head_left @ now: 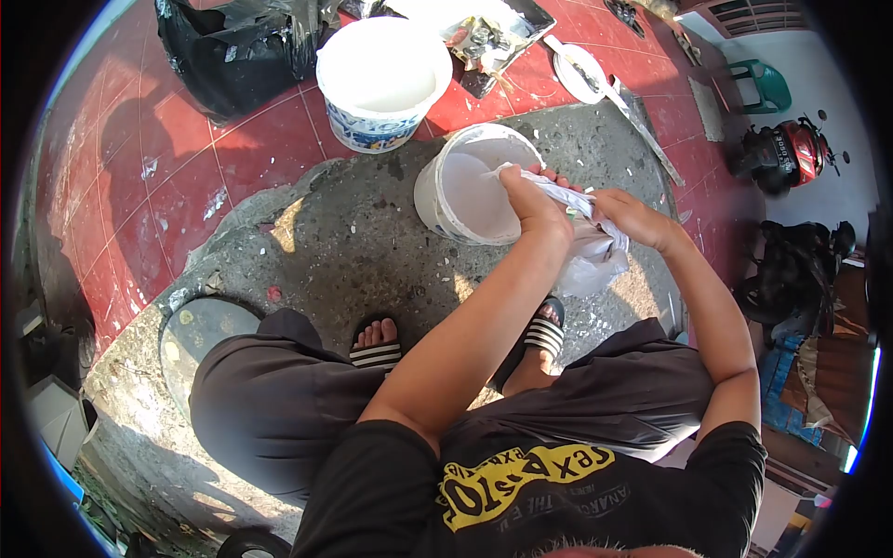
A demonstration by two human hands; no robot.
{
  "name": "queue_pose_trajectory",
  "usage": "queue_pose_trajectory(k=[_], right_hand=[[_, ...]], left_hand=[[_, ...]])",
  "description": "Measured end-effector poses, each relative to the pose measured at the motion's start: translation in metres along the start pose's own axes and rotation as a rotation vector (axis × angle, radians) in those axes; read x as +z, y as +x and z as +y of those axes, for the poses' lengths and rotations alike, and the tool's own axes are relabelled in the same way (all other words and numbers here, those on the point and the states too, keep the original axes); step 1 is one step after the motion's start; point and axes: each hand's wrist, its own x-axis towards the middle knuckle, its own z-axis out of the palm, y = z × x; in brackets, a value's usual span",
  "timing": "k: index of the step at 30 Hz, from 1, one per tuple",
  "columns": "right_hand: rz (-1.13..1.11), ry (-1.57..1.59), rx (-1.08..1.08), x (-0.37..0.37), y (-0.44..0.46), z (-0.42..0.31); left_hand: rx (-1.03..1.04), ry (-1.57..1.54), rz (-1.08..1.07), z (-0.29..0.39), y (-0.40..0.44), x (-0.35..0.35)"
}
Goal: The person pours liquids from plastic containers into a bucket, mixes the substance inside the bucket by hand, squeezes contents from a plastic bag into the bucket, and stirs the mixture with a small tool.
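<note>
A thin white plastic bag (595, 263) is stretched and twisted between my two hands, its loose lower part hanging down on the right. My left hand (538, 203) grips one end at the right rim of a white bucket (431, 197) holding pale, milky liquid. My right hand (633, 217) is closed round the bag a little farther right, outside the bucket. Some fingertips are hidden behind the bag. Whether anything is inside the bag, I cannot tell.
Behind stands a larger white bucket (377, 116) with blue print. A black plastic bag (244, 56) lies left of it. A white lid (579, 74) and a long flat strip (644, 135) lie at the right. My sandalled feet rest on stained concrete (326, 242).
</note>
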Motion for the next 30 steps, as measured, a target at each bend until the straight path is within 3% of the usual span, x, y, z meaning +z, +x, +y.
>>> queue_pose_trajectory(k=[5, 8, 30], right_hand=[[-0.017, 0.015, 0.039, -0.001, 0.001, 0.005], [0.081, 0.046, 0.049, 0.003, -0.004, -0.003], [-0.037, -0.057, 0.049, 0.003, 0.007, 0.006]], left_hand=[[-0.042, -0.04, 0.022, 0.004, -0.004, 0.005], [0.009, -0.028, 0.048, 0.0, -0.002, 0.006], [0.049, 0.129, 0.093, 0.003, 0.012, -0.006]])
